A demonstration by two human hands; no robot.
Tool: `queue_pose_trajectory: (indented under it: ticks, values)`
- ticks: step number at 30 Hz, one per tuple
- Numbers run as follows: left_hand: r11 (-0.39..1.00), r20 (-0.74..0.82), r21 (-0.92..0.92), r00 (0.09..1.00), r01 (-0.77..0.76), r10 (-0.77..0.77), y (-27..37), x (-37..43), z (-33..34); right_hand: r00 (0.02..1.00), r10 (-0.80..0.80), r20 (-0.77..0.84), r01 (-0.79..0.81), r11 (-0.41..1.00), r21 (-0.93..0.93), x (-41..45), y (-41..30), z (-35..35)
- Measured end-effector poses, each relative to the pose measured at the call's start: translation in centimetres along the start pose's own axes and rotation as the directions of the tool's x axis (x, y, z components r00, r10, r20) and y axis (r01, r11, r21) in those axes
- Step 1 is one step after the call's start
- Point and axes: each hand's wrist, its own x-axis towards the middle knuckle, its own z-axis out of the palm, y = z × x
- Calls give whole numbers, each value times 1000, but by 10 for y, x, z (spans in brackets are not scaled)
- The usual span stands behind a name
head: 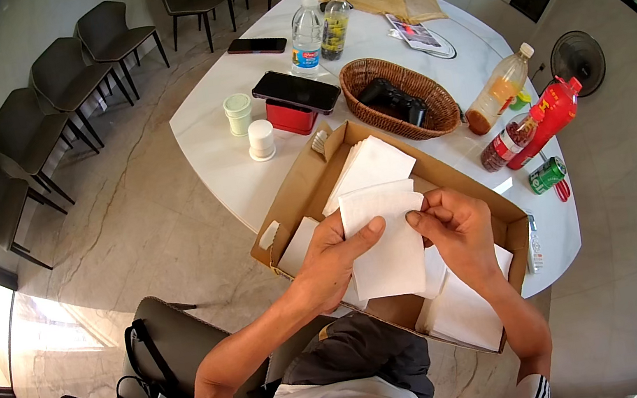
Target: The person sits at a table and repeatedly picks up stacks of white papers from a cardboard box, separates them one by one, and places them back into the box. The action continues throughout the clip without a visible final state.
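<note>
A stack of white folded paper napkins (390,262) is held up above a shallow cardboard box (287,197). My left hand (337,255) grips the stack from its left side, thumb lying across the front. At the upper right corner, my right hand (458,233) pinches the paper between thumb and fingers. More napkins lie inside the box: a fanned pile (378,161) at the far end, another pile (467,307) at the near right, and some sheets (299,246) at the left. The box's near edge extends past the table edge towards my lap.
On the white table (208,135) stand a wicker basket (364,110) holding a black game controller (393,101), a phone (296,91) on a red box (290,119), and several bottles. A green can (547,175) and a remote control (533,243) are at the right. Chairs (159,355) stand at my left.
</note>
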Motion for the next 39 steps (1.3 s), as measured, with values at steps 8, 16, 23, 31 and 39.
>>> queue_pose_trajectory:
  ticks: [8,16,23,31,39]
  values:
    - [1000,1,-6,1000,-2,2,0,0,1,1000,10,-23,-9,1000,26,0,1,2]
    - [1000,2,2,1000,4,-4,0,0,1,999,30,-13,-30,999,39,0,2,1]
    - [1000,-29,16,1000,6,-5,1,0,3,999,30,-18,-30,999,39,-1,0,3]
    - [999,-164,33,986,37,-31,-7,4,2,998,-58,32,60,997,-53,0,6,-5]
    - [982,-217,8,958,-191,188,2,7,10,983,-170,73,175,732,-659,-5,26,-61]
